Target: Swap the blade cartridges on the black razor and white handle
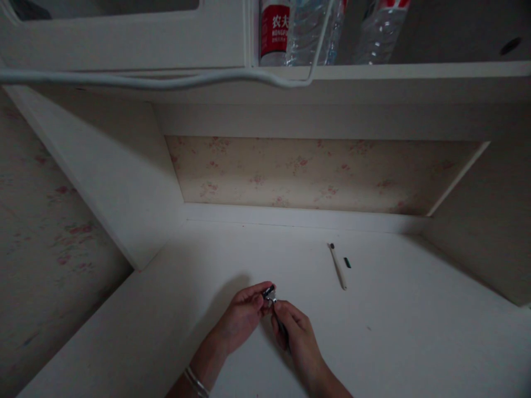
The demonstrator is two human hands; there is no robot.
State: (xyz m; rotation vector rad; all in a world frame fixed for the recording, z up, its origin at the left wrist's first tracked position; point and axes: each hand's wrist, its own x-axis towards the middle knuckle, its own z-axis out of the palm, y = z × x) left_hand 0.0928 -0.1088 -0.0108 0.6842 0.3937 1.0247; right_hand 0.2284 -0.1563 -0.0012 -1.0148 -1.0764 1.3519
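Dark-handled tool (282,333) with a bright metal head (272,296), held above the tabletop (398,342); its long axis is slanted, head pointed away and slightly left. The handle is clamped by the grip of the right hand (297,330); a small black piece (269,290) beside the head is pinched in the left hand (243,315). Farther right, a slim white toothbrush-like item (338,267) and a short green strip (347,262) are seen.

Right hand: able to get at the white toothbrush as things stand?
Likely yes: nothing visible blocks the desk between right hand and toothbrush, though the hand grips a dark handle it may need to release.
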